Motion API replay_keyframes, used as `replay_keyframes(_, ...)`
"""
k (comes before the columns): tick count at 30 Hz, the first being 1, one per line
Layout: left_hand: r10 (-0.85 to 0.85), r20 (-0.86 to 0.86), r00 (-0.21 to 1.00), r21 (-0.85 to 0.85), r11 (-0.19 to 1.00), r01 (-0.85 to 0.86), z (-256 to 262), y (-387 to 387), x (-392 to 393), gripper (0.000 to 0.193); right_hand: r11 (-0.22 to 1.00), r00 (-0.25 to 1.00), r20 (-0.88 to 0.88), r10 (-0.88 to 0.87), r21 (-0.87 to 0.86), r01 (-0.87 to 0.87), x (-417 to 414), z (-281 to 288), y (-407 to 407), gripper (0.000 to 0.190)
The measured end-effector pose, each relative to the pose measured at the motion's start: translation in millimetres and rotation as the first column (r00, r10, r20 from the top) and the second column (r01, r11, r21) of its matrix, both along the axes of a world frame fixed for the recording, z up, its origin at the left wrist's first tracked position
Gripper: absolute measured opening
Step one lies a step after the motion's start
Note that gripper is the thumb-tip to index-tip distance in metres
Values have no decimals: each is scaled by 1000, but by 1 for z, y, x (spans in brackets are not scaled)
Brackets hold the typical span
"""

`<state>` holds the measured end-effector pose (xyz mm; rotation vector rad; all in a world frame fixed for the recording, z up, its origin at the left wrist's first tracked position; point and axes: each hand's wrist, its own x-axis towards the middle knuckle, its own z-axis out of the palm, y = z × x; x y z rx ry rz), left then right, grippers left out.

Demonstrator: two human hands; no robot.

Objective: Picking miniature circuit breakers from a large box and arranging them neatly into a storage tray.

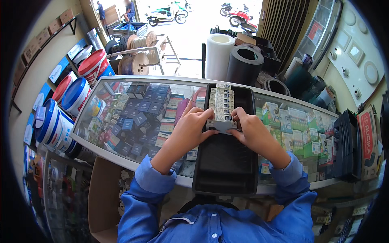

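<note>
A row of white miniature circuit breakers (222, 101) with dark toggles stands side by side in the far half of a black plastic tray (226, 164). My left hand (191, 121) grips the near end of the row from the left, its thumb against the front face of the closest breaker. On the opposite side, my right hand (253, 126) holds the same end, thumb at the front and fingers along the side. The breakers' undersides are hidden. The tray lies across a glass display counter (173, 79), its near end jutting past the front edge.
Small boxes (146, 106) fill the counter's inside, under the glass. Stacked black bins (346, 145) stand at the right end. An open cardboard box (104, 194) sits below left. Beyond the counter are large rolls (219, 57), cable spools (133, 63) and paint buckets (74, 94).
</note>
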<state>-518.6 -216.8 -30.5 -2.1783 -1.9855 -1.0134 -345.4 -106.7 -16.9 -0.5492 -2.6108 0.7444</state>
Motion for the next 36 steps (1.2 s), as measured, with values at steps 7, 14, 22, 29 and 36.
replay_keyframes(7,90,-27,996,-36,995,-91,-2,2,0,32,1000,1000,16,2,-23,-1,-1,1,4,35)
replay_keyframes(14,87,178,980,-28,996,-84,-16,8,-8,35,998,997,47,-58,-34,59,2,-4,9,49)
replay_keyframes(22,58,389,919,-110,994,-17,-14,9,-7,33,949,986,166,-10,-310,62,0,-6,14,94)
replay_keyframes(29,101,292,951,-98,992,-75,-15,6,-8,33,920,989,145,42,-392,19,-2,-2,15,93)
replay_keyframes(36,84,352,932,-135,990,-39,-16,9,-9,33,834,992,42,120,-546,-78,0,-5,20,88)
